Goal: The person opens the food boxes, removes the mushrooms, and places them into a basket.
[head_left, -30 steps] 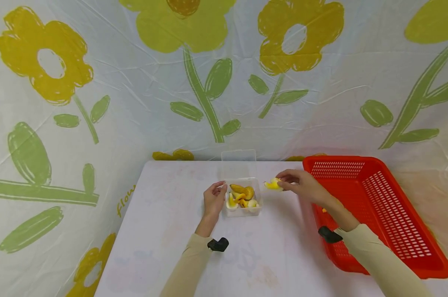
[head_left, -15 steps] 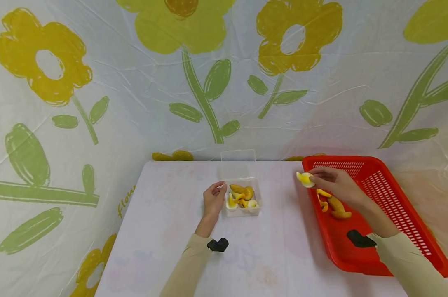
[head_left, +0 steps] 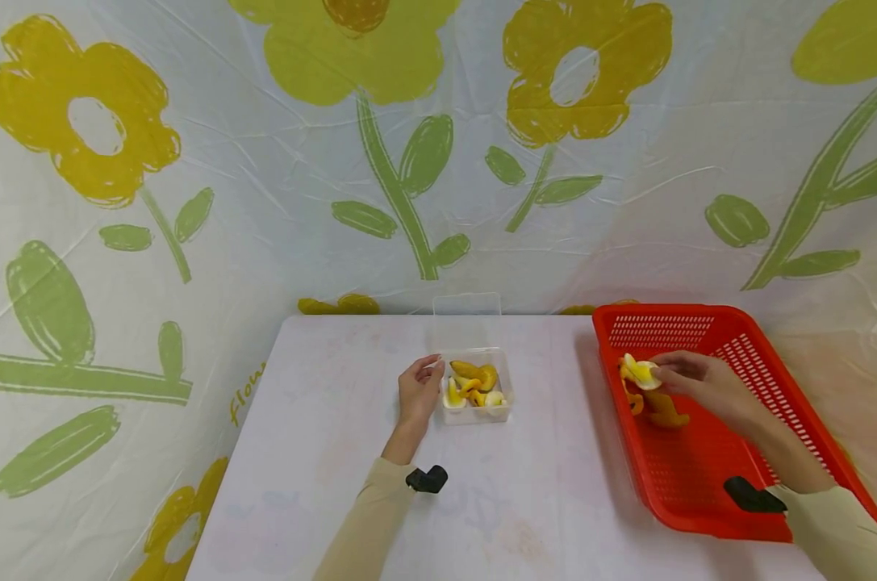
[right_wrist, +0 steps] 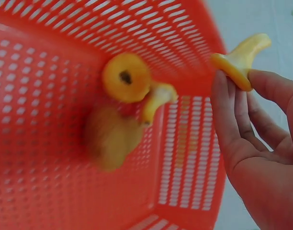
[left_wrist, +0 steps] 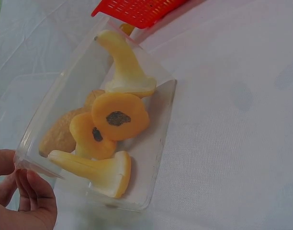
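Observation:
My right hand (head_left: pixel 707 387) pinches a yellow-and-white toy mushroom (head_left: pixel 640 373) between thumb and fingers, over the left part of the red plastic basket (head_left: pixel 699 468). Below it in the basket lie a tan mushroom (right_wrist: pixel 108 141) and orange-yellow ones, including a round-capped mushroom (right_wrist: pixel 126 77) with a dark spot and a smaller mushroom (right_wrist: pixel 158 101). At the table's middle, my left hand (head_left: pixel 418 393) grips the left edge of a clear plastic box (head_left: pixel 476 415) with thumb and fingertips. Several mushrooms lie inside, among them a pale-stemmed one (left_wrist: pixel 122 64) and a tan one (left_wrist: pixel 62 132).
The box's transparent lid (head_left: pixel 467 305) stands open at its back. A white cloth covers the table (head_left: pixel 336 484), and the basket takes up its right side. A flower-printed sheet (head_left: pixel 278 177) hangs behind and to the sides.
My right hand has moved right with the mushroom, from beside the box to over the basket's inside, and lowered slightly in the last half second. The left hand and box have stayed still.

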`<state>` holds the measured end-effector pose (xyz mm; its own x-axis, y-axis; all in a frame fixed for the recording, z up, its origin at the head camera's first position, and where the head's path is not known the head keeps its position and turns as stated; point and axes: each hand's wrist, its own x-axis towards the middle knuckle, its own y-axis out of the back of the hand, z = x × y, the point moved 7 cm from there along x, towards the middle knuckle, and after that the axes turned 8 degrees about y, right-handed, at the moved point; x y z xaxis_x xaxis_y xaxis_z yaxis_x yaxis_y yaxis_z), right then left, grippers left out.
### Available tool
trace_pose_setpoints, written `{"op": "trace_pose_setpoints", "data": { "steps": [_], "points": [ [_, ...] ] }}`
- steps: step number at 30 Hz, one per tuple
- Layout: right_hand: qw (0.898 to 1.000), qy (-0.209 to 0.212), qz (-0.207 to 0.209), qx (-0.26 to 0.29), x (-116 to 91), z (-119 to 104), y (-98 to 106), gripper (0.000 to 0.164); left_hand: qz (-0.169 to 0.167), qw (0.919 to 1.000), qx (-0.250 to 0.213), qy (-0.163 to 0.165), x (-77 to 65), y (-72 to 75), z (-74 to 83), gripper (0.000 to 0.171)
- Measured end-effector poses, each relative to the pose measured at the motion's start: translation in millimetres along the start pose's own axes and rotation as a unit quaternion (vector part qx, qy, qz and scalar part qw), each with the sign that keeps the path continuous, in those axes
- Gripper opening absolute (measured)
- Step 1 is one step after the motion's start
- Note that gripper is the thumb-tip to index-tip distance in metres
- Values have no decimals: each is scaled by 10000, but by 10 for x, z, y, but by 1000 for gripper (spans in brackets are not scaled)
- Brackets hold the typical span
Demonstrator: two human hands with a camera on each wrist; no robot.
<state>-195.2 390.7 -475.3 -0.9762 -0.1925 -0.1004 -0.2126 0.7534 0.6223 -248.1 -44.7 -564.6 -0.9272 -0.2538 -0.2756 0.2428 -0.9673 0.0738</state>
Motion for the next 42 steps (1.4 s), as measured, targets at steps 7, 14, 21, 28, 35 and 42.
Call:
{"op": "trace_pose_setpoints", "data": {
  "steps": [7, 14, 21, 28, 35, 42],
  "points": [
    [9990, -31, -373, -227, -138, 223, -8, 46, -4, 10000, -3, 0, 11, 2, 3, 28],
    [9935, -238, -1114, -47, -230, 408, -103, 39, 16, 9999, 74, 139, 6, 9, -21, 27],
    [9813, -185, -1860, 456, -245, 478, -242, 30, 17, 9999, 39, 129, 1, 4, -9, 27],
    [9795, -118, -2002, 175, -235, 407, -360, 19, 43, 9999, 67, 97, -5, 3, -4, 26],
    [9812, -419, -1850, -350, -179, 354, -408, 19, 52, 9998, 121, 171, -10, 3, -22, 25],
    [9805, -271, -1773, -804, -121, 347, -325, 17, 6, 10000, -10, 39, 9, 4, -7, 25]
  ]
}}
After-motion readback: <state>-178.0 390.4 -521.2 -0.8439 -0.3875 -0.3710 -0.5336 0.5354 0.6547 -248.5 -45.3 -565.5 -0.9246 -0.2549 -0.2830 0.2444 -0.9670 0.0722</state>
